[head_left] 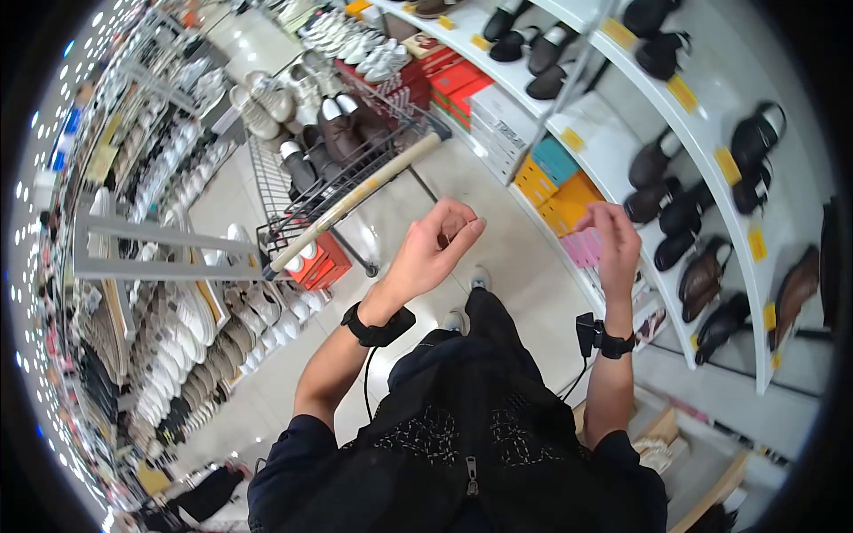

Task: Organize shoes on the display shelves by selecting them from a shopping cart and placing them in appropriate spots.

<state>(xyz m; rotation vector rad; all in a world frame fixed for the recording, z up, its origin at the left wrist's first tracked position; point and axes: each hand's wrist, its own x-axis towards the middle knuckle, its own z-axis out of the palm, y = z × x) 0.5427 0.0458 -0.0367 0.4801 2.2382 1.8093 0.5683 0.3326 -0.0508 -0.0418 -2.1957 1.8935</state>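
My left hand (435, 247) is raised in front of me, its fingers curled in and the thumb close to the index finger, with nothing showing in it. Beyond it stands a wire shopping cart (267, 182), its handle bar (360, 197) a short way from my fingers. Light sneakers (258, 107) and dark brown shoes (342, 129) lie in the cart. On the right, my right hand (611, 244) is held up with loosely bent fingers and no object in it. Behind that hand are stacked shoe boxes (569, 202) and a shelf with dark shoes (653, 173).
White shelves (702, 98) with dark shoes and yellow price tags curve along my right. Rows of pale shoes (191, 311) fill racks on the left, with a grey metal frame (169, 249) before them. An orange shoebox (322, 265) sits beside the cart. Tiled floor (400, 289) lies below.
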